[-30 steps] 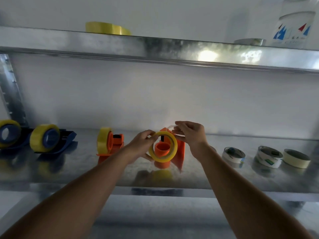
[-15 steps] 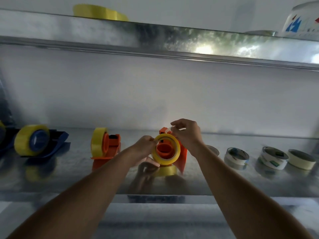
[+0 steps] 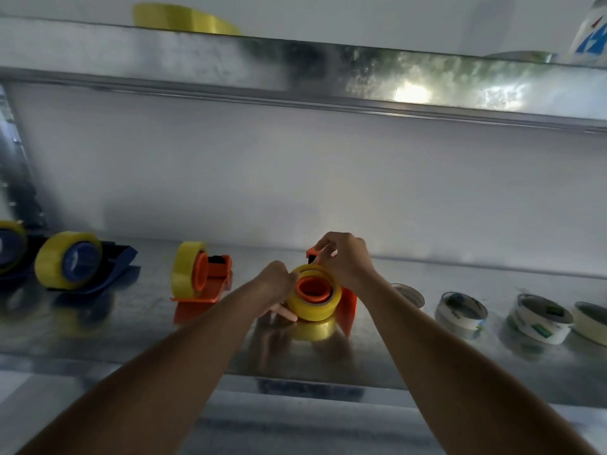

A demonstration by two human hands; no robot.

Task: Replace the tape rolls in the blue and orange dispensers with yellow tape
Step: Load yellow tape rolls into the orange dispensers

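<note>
Yellow tape roll [image 3: 314, 298] sits on orange dispenser [image 3: 348, 302] hub, mid-shelf [image 3: 394, 362] nr front edge. Our L hand [image 3: 275, 284] grips roll's left side; R hand [image 3: 345, 261] pinches smth at roll's top, prob tape end, can't confirm. Loaded orange dispenser [image 3: 202, 280] + blue dispenser [image 3: 82, 267] toward left end; white rolls [image 3: 460, 310] toward right end.

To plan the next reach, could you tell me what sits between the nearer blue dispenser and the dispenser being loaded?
In the head view, another orange dispenser carrying yellow tape stands between them.
</note>
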